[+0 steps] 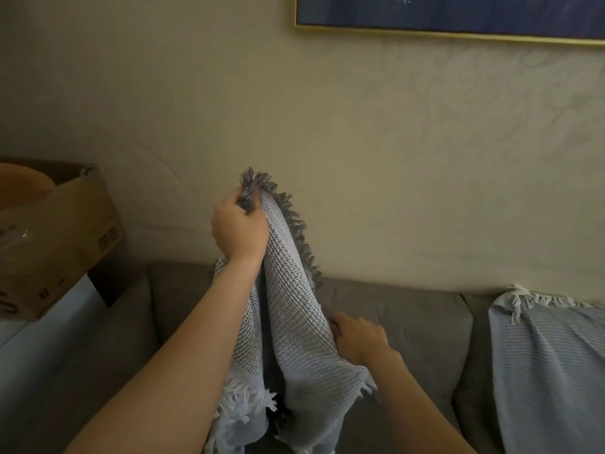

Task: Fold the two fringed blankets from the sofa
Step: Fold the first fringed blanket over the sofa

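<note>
Grey cushioned sofa (393, 309), left hand (237, 227) clenching waffle-weave blanket (294, 322) by fringed corner, right hand (358, 339) gripping its hanging edge

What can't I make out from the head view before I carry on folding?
Head view only:
Right hand: fingertips tucked behind the grey blanket and slightly blurred, so the grip is unclear.
Grey blanket's lower end: cut off by the bottom edge, partly behind the left forearm.
Light blue blanket: cut off by the right and bottom edges.
Cardboard box: cut off by the left edge; contents unclear.
</note>
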Tool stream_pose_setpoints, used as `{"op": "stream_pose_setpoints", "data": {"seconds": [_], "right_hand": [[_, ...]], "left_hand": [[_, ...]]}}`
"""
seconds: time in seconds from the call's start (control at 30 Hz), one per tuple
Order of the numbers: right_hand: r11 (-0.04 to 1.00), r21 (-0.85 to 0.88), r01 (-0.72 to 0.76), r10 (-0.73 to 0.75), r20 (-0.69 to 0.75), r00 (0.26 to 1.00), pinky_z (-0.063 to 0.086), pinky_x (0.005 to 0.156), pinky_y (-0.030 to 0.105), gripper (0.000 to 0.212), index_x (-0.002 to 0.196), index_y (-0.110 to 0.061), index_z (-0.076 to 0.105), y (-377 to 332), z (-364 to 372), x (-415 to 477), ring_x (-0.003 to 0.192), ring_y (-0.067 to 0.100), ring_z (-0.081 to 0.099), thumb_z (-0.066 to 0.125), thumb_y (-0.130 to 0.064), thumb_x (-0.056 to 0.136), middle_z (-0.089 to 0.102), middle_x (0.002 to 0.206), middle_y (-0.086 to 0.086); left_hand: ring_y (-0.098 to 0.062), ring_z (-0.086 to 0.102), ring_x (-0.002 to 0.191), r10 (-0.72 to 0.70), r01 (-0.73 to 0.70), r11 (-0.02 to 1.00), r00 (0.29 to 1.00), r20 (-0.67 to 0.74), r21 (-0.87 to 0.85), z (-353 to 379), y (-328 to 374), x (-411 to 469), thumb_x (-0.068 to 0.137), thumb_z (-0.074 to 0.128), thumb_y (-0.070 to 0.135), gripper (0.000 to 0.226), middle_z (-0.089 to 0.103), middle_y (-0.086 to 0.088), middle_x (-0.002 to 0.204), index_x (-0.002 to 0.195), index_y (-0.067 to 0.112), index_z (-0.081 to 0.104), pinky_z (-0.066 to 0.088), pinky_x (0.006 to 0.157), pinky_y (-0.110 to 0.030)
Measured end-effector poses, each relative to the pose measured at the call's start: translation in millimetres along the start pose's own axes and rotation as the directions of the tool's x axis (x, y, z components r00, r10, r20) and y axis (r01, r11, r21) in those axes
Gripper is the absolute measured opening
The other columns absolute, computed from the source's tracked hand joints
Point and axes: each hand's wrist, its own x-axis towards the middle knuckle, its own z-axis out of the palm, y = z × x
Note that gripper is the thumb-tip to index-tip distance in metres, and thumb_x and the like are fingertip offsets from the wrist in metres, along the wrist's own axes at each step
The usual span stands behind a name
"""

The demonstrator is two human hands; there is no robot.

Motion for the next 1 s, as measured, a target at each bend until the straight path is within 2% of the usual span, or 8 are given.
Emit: {"op": "stream_pose_setpoints", "data": {"seconds": [0.13,0.27,0.37,0.43,0.57,0.67,0.83,1.0], "right_hand": [[0.857,0.513,-0.040,0.064,-0.029,0.998,0.055,0.087,0.042,0.024,0.106,-0.014,0.071,-6.2,2.0,6.8,0.096,0.026,0.069,0.049,-0.024,0.102,0.076,0.101,0.005],[0.727,0.683,-0.064,0.083,0.005,0.997,0.060,0.085,0.037,0.030,0.112,-0.015,0.073,-12.5,-1.5,5.7,0.094,0.015,0.071,0.061,-0.020,0.085,0.077,0.103,-0.002],[0.672,0.740,-0.010,0.022,-0.007,1.000,0.046,0.065,0.034,0.007,0.076,-0.016,0.065,-25.7,-9.7,-0.4,0.066,0.009,0.054,0.061,-0.021,0.076,0.062,0.070,-0.008],[0.616,0.785,0.068,-0.023,-0.069,0.997,0.036,0.062,0.034,0.031,0.062,-0.013,0.056,-30.6,-13.3,-0.6,0.060,0.011,0.041,0.064,-0.025,0.090,0.049,0.061,-0.005],[0.477,0.878,0.025,-0.033,-0.010,0.999,0.050,0.072,0.045,0.079,0.079,0.005,0.064,-38.1,-22.3,-6.4,0.072,0.019,0.053,0.054,-0.072,0.095,0.058,0.076,0.010],[0.304,0.952,-0.033,-0.135,0.077,0.988,0.060,0.096,0.044,0.071,0.108,0.005,0.076,-40.8,-27.6,-17.0,0.101,0.028,0.075,0.053,-0.062,0.102,0.079,0.108,0.015],[0.418,0.908,0.036,-0.267,0.084,0.960,0.055,0.063,0.020,0.017,0.090,-0.006,0.078,-35.9,-28.2,-21.2,0.073,0.010,0.074,0.076,-0.022,0.095,0.080,0.085,0.001],[0.452,0.890,0.064,-0.110,-0.015,0.994,0.062,0.083,0.051,0.026,0.090,0.000,0.077,-33.4,-23.5,-7.6,0.092,0.032,0.078,0.083,-0.025,0.090,0.080,0.095,0.017]], "left_hand": [[-0.029,0.071,0.071,0.016,-0.009,0.996,0.996,0.089,-0.084,0.7,-1.5,-2.3,0.102,0.068,0.034,0.016,0.071,0.000,0.067,0.090,0.025,0.075,0.061,0.070,-0.046],[-0.023,0.069,0.067,0.041,-0.019,0.989,0.988,0.146,-0.144,0.4,-3.4,-3.6,0.102,0.069,0.035,0.018,0.072,0.002,0.070,0.088,0.025,0.077,0.058,0.068,-0.043],[-0.022,0.062,0.063,0.073,-0.046,0.987,0.980,0.182,-0.151,-0.4,-4.4,-3.4,0.102,0.069,0.034,0.024,0.070,-0.001,0.069,0.081,0.024,0.073,0.050,0.060,-0.038],[-0.027,0.060,0.062,0.079,-0.050,0.988,0.977,0.196,-0.148,-1.7,-6.2,-2.2,0.102,0.069,0.034,0.028,0.069,-0.008,0.069,0.077,0.021,0.071,0.046,0.058,-0.039],[-0.016,0.046,0.057,0.082,-0.053,0.987,0.977,0.196,-0.149,-7.0,-9.5,-0.4,0.102,0.068,0.034,0.035,0.062,-0.015,0.063,0.072,0.016,0.067,0.036,0.056,-0.033],[-0.015,0.042,0.053,0.071,-0.043,0.989,0.978,0.197,-0.143,-8.9,-9.7,-1.1,0.103,0.068,0.035,0.038,0.056,-0.007,0.056,0.068,0.023,0.065,0.032,0.053,-0.032],[-0.018,0.047,0.055,0.092,-0.065,0.989,0.974,0.205,-0.137,-8.4,-13.6,-2.4,0.103,0.068,0.033,0.038,0.063,-0.015,0.063,0.068,0.020,0.065,0.035,0.055,-0.033],[-0.026,0.051,0.054,0.088,-0.061,0.991,0.969,0.231,-0.119,-8.2,-14.5,-2.9,0.103,0.068,0.038,0.030,0.067,-0.015,0.066,0.077,0.022,0.071,0.042,0.054,-0.042]]}}
